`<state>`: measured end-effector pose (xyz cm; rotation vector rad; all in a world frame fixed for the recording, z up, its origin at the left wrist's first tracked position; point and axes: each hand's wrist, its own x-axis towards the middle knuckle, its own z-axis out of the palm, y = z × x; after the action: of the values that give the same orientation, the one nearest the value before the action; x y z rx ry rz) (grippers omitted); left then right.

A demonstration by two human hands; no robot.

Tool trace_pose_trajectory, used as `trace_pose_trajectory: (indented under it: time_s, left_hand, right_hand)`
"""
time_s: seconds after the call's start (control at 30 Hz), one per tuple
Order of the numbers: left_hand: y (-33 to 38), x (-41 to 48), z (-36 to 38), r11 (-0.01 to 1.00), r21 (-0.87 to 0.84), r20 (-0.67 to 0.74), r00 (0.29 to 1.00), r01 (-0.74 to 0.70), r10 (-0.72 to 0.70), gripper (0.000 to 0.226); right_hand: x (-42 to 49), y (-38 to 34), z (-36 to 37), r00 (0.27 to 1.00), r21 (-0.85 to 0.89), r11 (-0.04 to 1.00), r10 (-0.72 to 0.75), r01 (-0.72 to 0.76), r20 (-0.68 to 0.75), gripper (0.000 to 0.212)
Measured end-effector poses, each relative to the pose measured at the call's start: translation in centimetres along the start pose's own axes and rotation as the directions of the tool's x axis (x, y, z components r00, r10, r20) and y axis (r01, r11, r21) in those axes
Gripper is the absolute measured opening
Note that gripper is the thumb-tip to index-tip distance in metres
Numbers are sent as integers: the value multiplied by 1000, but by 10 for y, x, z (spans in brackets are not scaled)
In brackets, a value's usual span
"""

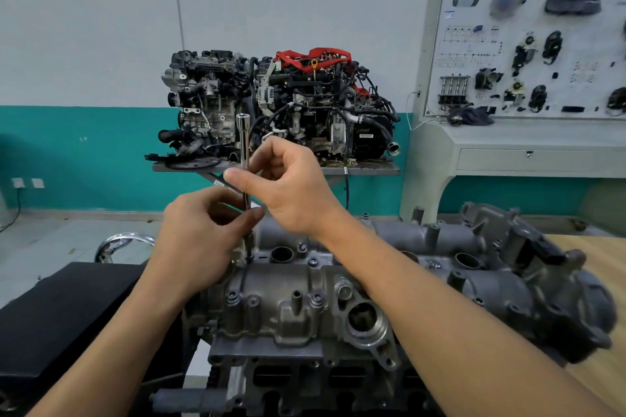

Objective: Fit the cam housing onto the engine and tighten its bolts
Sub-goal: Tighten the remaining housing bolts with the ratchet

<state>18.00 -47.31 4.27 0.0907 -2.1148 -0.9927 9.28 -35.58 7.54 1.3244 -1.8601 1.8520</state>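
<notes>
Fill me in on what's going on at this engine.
A person is working on the bolts of the cam housing, which already sits on top of the engine. Both hands pinch a slim extension bar standing upright over the housing's far left corner: the right hand higher on the shaft, the left hand lower down. Its tip seems to meet a bolt there, though the fingers hide part of the shaft. Other bolts sit in their holes.

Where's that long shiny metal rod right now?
In the head view, the rod stands upright left of centre, pinched by the right hand above and the left hand below, its tip on the cam housing.
</notes>
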Motion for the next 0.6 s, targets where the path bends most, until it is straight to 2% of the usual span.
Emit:
trace_pose_trajectory:
  time_s: [0.13,0.2,0.27,0.37,0.43,0.47,0.53,0.6]
  left_hand:
    - [2,-3,-1,999,-17,67,997,-28,29,15]
    - [4,-3,-1,998,-2,125,991,-57,57,18]
    - [5,-1,0,995,57,143,987,-84,76,16]
    - [5,-1,1,992,94,64,995,-81,75,9]
    - [4,-3,0,999,25,-1,999,-46,46,11]
    - [3,-4,0,999,0,-21,999,-41,41,12]
    - [3,-6,-1,998,12,-21,998,-60,60,13]
    - [4,-6,-2,996,11,29,996,-88,87,12]
  right_hand:
    - [-2,-3,0,996,59,998,19,-24,92,6]
    - [-3,-3,0,988,107,992,54,-70,143,18]
    - [-3,-4,-1,986,84,993,75,-88,146,22]
    - [-2,-4,-2,996,15,999,43,-44,84,8]
    - [-2,-1,-3,999,-28,999,30,-29,44,17]
    - [-3,-2,-3,998,-28,999,36,-35,48,19]
    - [-5,-4,-1,990,28,999,39,-43,133,9]
    - [-6,-6,0,983,88,995,37,-53,179,21]
